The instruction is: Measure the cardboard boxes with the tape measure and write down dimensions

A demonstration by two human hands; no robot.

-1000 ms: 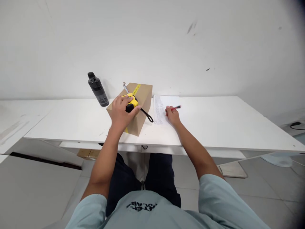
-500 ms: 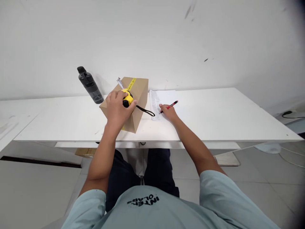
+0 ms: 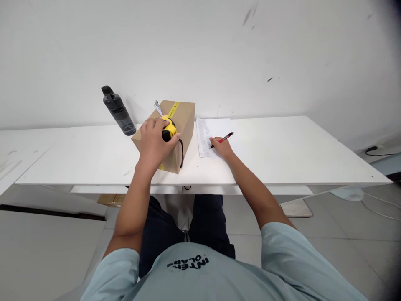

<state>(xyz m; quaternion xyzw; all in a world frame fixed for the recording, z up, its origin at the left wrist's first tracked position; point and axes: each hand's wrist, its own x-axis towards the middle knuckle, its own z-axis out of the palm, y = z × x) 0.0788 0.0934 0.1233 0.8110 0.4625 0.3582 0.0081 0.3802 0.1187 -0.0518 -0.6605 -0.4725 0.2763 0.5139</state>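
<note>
Tape measure [image 3: 169, 128], yellow and black: atop cardboard box [image 3: 185, 120] on worktop [image 3: 275, 154]; left hand [image 3: 154, 139] curled round it, blade [image 3: 158, 108] partly out, not yet retracted. Pen [image 3: 226, 137], red and black: pinched in right hand [image 3: 222, 148], tip at paper [image 3: 203, 133]. Page part-written; entry seemingly unfinished.

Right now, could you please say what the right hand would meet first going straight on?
Past the paper under it, the right hand would probably meet the cardboard box, though depth is unclear.
</note>
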